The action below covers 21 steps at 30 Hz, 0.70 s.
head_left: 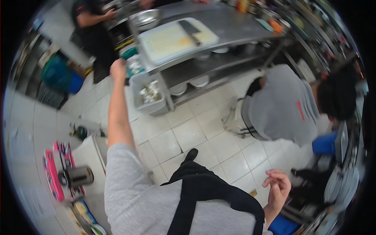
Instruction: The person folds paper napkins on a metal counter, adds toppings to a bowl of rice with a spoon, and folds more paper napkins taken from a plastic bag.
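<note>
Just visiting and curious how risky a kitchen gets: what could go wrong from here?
The knife lies loose on the cutting board, handle toward the near edge, so a passing arm might knock it. The co-worker in grey is close on the right; a sudden turn could bump them. The left hand is stretched out near the grey bin, which a foot might catch.

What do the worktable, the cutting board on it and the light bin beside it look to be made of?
Worktable: likely stainless steel, smooth grey with soft metallic reflections.
Cutting board: probably plastic, off-white and matte, with rounded corners and yellowish staining.
Bin: looks like molded plastic, pale grey with rounded corners; blur hides its finer texture.
</note>
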Available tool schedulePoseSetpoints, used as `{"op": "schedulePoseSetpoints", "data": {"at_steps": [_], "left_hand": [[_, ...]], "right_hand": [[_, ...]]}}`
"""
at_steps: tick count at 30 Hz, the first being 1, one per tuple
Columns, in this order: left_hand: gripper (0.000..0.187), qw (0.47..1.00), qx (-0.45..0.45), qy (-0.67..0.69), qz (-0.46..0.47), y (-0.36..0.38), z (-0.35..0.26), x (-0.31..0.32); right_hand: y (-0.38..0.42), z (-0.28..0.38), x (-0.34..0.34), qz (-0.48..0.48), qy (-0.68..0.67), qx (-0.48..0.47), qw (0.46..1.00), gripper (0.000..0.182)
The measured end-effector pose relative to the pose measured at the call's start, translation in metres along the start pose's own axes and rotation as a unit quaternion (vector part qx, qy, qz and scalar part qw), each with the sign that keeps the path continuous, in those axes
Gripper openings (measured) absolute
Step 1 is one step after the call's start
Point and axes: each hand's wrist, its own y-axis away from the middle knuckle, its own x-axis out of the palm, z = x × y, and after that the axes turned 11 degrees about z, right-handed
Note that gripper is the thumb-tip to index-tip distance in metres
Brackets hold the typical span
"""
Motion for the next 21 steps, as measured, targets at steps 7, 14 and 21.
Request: {"op": "schedulePoseSetpoints", "data": {"at_steps": [7, 14, 21], "left_hand": [[0.040, 0.929, -0.090, 0.053, 0.356, 0.184, -0.013, 0.129], [0.022, 0.631, 0.232, 0.114, 0.731, 0.474, -0.271, 0.126], [0.023, 0.521, 0.432, 0.299, 0.672, 0.631, -0.569, 0.071]], "right_hand": [[0.064, 0.012, -0.004, -0.047, 0.120, 0.070, 0.989, 0.024], [0.211, 0.026, -0.012, -0.186, 0.232, 0.115, 0.948, 0.025], [0.404, 0.025, -0.047, -0.356, 0.253, 0.157, 0.886, 0.024]]}}
